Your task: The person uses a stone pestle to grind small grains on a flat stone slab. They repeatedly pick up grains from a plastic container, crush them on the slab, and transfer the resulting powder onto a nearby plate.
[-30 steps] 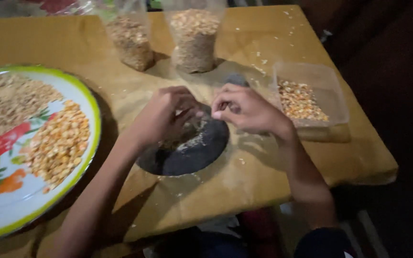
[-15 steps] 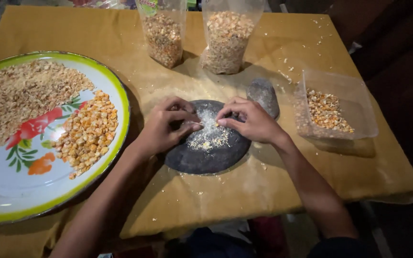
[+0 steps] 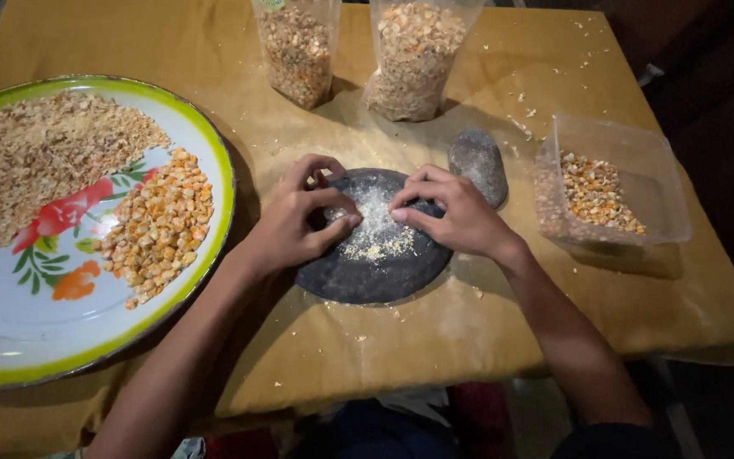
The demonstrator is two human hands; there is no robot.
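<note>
Crumbs (image 3: 374,231), loose and light at frame centre, want pinching; left hand (image 3: 299,223) and right hand (image 3: 456,217) cup them, fingertips nearly together on the heavy grinding stone (image 3: 367,276).

Our left hand (image 3: 295,223) rests at the left edge of the round grinding stone (image 3: 373,270), fingers (image 3: 343,226) curled inward with the tips pressed together over its middle. Our right hand (image 3: 456,215) mirrors it at the stone's right edge (palm down, knuckles raised). Both bare forearms angle back from the stone toward our body.
</note>
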